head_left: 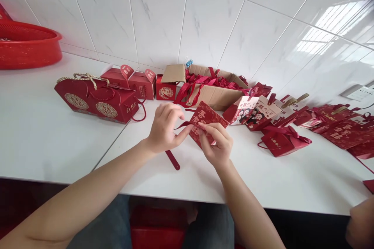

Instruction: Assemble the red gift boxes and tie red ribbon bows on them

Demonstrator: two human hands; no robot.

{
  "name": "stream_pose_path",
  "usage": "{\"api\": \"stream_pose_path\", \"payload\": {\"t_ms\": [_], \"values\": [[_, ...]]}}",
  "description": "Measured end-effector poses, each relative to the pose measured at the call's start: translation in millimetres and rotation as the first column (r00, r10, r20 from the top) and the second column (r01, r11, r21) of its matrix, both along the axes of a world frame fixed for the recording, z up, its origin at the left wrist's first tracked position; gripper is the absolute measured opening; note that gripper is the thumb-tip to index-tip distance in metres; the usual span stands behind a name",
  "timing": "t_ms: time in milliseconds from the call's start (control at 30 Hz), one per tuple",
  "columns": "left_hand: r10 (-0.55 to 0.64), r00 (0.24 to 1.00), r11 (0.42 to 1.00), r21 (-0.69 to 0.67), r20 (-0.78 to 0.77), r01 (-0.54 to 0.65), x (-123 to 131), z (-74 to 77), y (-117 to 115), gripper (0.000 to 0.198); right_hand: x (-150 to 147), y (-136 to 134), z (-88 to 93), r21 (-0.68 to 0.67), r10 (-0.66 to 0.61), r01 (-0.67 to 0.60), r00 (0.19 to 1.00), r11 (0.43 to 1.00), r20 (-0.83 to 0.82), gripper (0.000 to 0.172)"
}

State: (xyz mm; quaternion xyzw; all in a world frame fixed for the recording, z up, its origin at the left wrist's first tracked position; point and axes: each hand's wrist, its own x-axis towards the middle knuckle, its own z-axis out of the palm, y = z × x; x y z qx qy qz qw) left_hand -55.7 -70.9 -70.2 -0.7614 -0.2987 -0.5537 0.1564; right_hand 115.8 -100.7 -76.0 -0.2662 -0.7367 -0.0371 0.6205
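Over a red gift box (210, 113) with gold lettering, my right hand (218, 142) pinches a dark red ribbon (184, 123) between thumb and fingers. My left hand (166, 128) is beside it with curved fingers raised apart from the thumb. Its thumb tip lies against or just below the ribbon; I cannot tell which. The right hand covers the lower right part of the box. On the white table (137, 173), a dark red strap (173, 160) with a rounded end sticks out below my left hand.
A cardboard box (214, 97) of red ribbons stands by the tiled wall. Red handled gift boxes (96, 99) are at left, near a red plastic basket (32, 52). Several gift boxes (261, 113) line the right, one with a bow (283, 140). Part of another person (360, 221) shows lower right.
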Motion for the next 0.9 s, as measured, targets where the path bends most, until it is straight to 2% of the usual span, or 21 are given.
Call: {"api": "stream_pose_path", "payload": {"t_ms": [33, 100, 233, 400, 633, 900], "values": [[0.039, 0.999, 0.999, 0.027, 0.019, -0.040, 2, -0.1, -2, 0.018, -1, 0, -1.1, 0.008, -0.028, 0.028, 0.999, 1.000, -0.022, 0.037], [0.032, 0.999, 0.999, 0.035, -0.005, -0.032, 6, 0.1, -7, 0.015, -3, 1, -3.8, 0.024, -0.075, 0.076, 0.996, 0.997, -0.049, 0.039], [-0.108, 0.991, 0.984, -0.147, -0.075, 0.096, 10, 0.2, -15, 0.016, -6, 2, -9.1, 0.049, -0.081, 0.082, 0.996, 0.995, -0.025, 0.040], [-0.113, 0.991, 0.948, -0.305, -0.065, 0.088, 12, -1.4, -16, 0.024, -8, 0, -10.8, 0.008, -0.022, 0.022, 1.000, 1.000, 0.010, 0.039], [-0.221, 0.973, 0.922, -0.338, -0.061, 0.188, 10, -3.4, -13, 0.019, -8, -3, -6.4, -0.074, -0.025, 0.024, 1.000, 0.997, -0.018, 0.030], [-0.267, 0.963, 0.894, -0.383, -0.044, 0.231, 11, -7.5, -11, 0.015, -8, -4, -6.2, -0.206, -0.020, 0.008, 0.998, 0.979, -0.057, 0.018]]}}
